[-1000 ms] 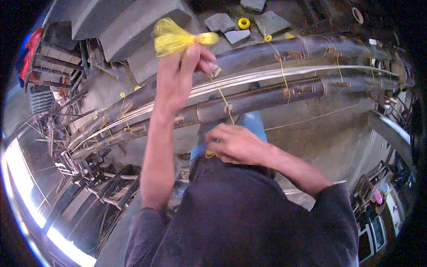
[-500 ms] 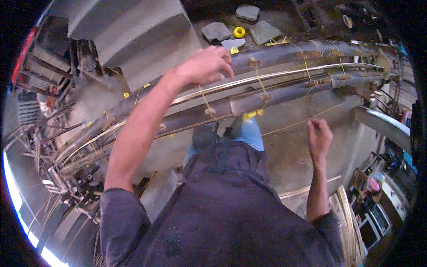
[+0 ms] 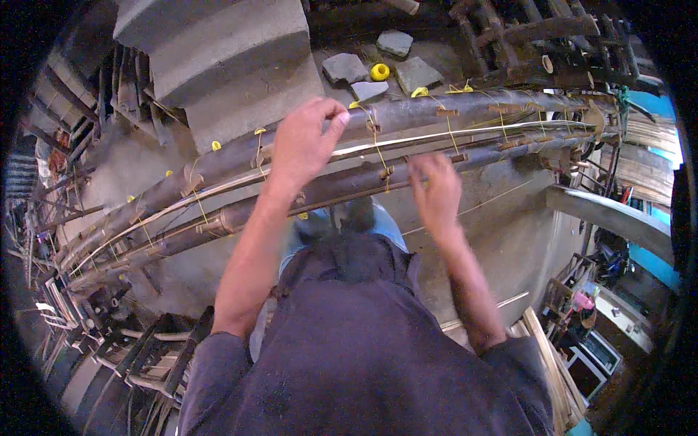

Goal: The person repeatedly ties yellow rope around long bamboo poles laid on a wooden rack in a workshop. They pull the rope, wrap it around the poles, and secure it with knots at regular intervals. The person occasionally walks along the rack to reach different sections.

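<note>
Two long dark bamboo poles, the far pole (image 3: 407,110) and the near pole (image 3: 338,184), run side by side across the view, with short pegs through them. A thin yellow cord (image 3: 379,149) crosses from one to the other, and pale split strips (image 3: 480,131) lie between them. Over the far pole is my left hand (image 3: 305,142), fingers curled and thumb close to the forefinger; whatever they pinch is too small to make out. My right hand (image 3: 438,190) is at the near pole beside a peg, slightly blurred, with its fingers bent together; their tips are partly hidden.
Beyond the poles, a yellow cord roll (image 3: 379,72) sits among flat stones (image 3: 418,75). Concrete steps (image 3: 233,65) rise at the far left. Stacked wood (image 3: 542,36) stands at the far right, and a beam (image 3: 611,218) juts in from the right.
My right hand has moved inward and forward, from over the floor to the near pole. My left hand has drawn back and left from the cord roll's side. The view has shifted.
</note>
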Available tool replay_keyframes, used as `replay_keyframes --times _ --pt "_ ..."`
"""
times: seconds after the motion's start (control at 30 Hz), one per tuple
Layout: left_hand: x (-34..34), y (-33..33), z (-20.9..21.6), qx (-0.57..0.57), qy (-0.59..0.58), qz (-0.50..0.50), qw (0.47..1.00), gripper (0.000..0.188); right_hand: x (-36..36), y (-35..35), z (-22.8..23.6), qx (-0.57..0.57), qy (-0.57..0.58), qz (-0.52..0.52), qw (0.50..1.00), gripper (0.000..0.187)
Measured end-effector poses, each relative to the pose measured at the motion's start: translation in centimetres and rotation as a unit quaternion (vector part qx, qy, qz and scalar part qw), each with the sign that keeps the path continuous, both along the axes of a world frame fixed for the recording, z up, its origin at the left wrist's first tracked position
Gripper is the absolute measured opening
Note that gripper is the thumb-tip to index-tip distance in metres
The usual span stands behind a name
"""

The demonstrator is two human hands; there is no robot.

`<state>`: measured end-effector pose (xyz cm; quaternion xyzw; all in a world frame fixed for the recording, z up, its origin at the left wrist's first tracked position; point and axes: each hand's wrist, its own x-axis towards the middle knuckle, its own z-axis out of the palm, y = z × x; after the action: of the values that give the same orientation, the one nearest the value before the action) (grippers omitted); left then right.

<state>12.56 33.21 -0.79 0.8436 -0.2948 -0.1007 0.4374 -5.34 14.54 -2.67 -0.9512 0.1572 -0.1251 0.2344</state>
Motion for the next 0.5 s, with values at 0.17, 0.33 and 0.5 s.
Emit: replay_keyframes --times 0.17,0.33,0.5 --pt "-3.3 -2.7 -1.7 0.110 0.061 -0.014 0.992 0.029 9.7 -7.2 1.2 -0.044 0.274 0.182 0.943 0.026" --pt "-2.8 -0.5 -1.0 0.127 -0.025 0.084 0.988 0.019 4.2 -7.9 7.4 0.050 0.167 0.123 0.977 0.022" --pt "1.4 5.2 1.8 0.100 -0.103 0.237 0.961 0.023 -6.8 0.6 -0.1 0.617 0.283 -0.089 0.729 0.018"
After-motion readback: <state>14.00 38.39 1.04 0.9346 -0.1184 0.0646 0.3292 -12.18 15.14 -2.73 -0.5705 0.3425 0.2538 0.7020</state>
